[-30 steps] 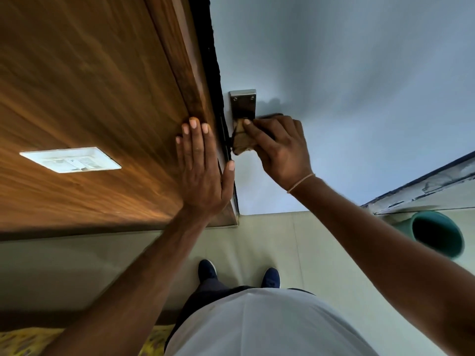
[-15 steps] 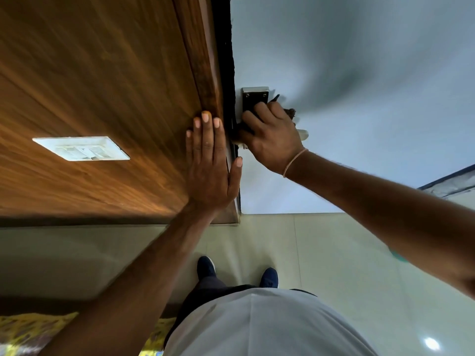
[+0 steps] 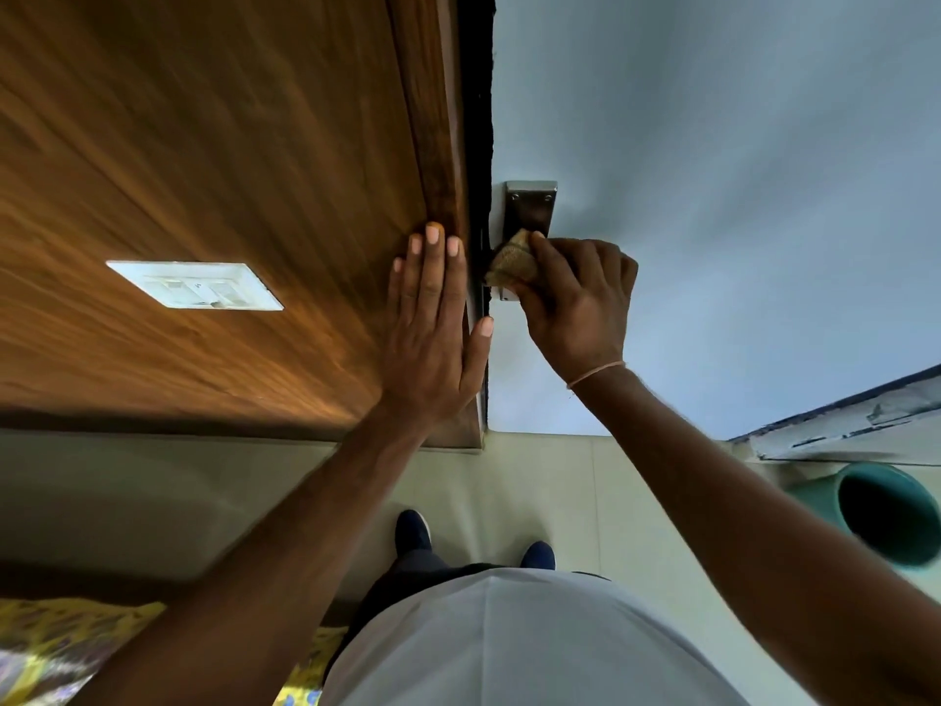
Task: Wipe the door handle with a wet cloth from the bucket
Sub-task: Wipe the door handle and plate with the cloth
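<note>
A steel door handle plate (image 3: 530, 206) is fixed on the pale grey door (image 3: 713, 170), close to its left edge. My right hand (image 3: 580, 303) grips a tan wet cloth (image 3: 511, 259) and presses it against the lower part of the handle, hiding the lever. My left hand (image 3: 433, 328) lies flat with fingers spread on the brown wooden frame (image 3: 438, 119) beside the door edge. A teal bucket (image 3: 886, 517) stands on the floor at the lower right.
A white switch plate (image 3: 196, 286) sits on the wooden wall panel to the left. My two dark shoes (image 3: 413, 529) stand on pale floor tiles. A yellow patterned fabric (image 3: 66, 639) lies at the bottom left.
My right hand has slid down the handle with the cloth, so the tan cloth shows again. The view has shifted, bringing the bucket back in at the right. My left hand stays on the frame.
</note>
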Motion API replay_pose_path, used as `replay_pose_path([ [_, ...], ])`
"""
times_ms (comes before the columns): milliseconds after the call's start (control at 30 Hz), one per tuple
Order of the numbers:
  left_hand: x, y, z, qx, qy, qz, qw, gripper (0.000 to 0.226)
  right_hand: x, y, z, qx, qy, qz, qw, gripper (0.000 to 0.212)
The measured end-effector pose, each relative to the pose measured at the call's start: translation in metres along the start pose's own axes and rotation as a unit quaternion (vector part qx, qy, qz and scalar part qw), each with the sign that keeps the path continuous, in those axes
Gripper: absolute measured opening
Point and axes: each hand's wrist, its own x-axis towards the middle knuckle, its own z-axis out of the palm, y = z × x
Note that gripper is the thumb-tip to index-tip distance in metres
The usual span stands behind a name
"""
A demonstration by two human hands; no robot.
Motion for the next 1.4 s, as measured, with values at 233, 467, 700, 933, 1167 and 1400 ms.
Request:
replay_pose_path([
  [233, 0.001, 0.001, -0.005, 0.002, -0.001, 0.004, 1.0, 0.073, 0.033, -0.002, 0.014, -0.043, -0.032, -0.208, 0.977, 0.016],
  [467, 0.001, 0.005, -0.005, -0.003, -0.001, -0.005, 1.0, 0.073, 0.04, 0.018, -0.002, 0.009, -0.075, -0.214, 0.974, 0.031],
  [700, 0.001, 0.004, -0.005, -0.004, -0.003, -0.004, 1.0, 0.072, 0.02, 0.04, -0.019, 0.079, -0.13, -0.046, 0.987, 0.047],
  [933, 0.001, 0.009, -0.004, -0.008, 0.0, -0.012, 1.0, 0.073, 0.027, 0.038, -0.039, -0.033, -0.154, -0.037, 0.987, 0.041],
  [1167, 0.001, 0.012, 0.0, 0.007, -0.001, -0.029, 1.0, 0.074, 0.038, 0.004, -0.039, -0.1, -0.2, -0.05, 0.973, 0.042],
  [1400, 0.0, 0.014, 0.003, 0.014, 0.005, -0.036, 0.999, 0.075, 0.015, 0.025, -0.048, -0.119, -0.156, -0.008, 0.981, 0.024],
])
